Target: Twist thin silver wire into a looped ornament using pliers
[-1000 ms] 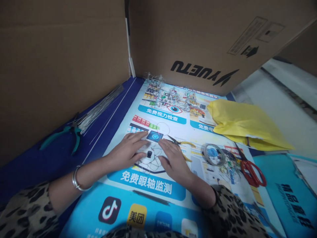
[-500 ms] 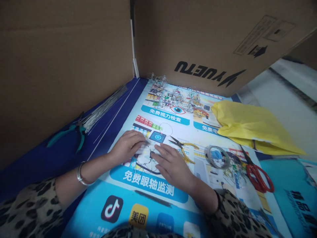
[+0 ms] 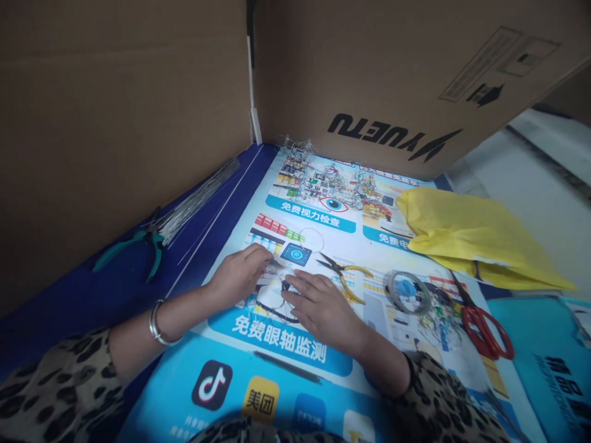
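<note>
Two hands (image 3: 241, 275) (image 3: 323, 307), thin wire tangle (image 3: 271, 307) between them

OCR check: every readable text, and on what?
"YUETU": carton, upside down
"免费视力检查": sheet
"免费眼轴监测": sheet
"免费电": sheet, then covered
"美团": sheet
"精品": blue folder, rest blurred
Too small or blurred: other sheet, carton print

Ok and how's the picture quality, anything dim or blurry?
Head view: dim light, left cardboard in shade; left hand and right hand fairly clear; small print at bottom left blurred; strands of the wire bundle partly merge.
</note>
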Motion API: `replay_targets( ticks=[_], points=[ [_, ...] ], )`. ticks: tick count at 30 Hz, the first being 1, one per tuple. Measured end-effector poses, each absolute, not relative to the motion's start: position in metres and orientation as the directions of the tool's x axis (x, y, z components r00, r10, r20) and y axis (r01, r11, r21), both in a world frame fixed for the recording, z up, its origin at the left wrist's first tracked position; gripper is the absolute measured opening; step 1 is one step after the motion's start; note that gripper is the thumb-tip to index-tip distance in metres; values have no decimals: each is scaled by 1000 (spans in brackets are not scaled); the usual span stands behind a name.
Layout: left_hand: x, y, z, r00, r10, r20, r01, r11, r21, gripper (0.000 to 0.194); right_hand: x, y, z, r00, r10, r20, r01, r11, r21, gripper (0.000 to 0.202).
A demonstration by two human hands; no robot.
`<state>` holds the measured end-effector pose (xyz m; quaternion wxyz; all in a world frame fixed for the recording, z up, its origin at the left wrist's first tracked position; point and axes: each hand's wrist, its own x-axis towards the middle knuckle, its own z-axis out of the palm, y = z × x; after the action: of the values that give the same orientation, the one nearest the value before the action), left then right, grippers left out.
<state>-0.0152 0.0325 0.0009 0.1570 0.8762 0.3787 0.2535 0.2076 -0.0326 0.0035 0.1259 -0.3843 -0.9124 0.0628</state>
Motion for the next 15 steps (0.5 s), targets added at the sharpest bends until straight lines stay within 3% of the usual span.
replay_targets(
  ticks=[6, 15],
  points=[
    [-13, 34, 0, 586, 772, 247, 639, -627, 444, 26, 208, -32, 4, -680, 708, 191, 680, 706, -199, 28],
    [-12, 39, 3, 655, 723, 218, 581, -667, 466, 24, 208, -30, 4, -688, 702, 184, 671, 712, -208, 27]
  ],
)
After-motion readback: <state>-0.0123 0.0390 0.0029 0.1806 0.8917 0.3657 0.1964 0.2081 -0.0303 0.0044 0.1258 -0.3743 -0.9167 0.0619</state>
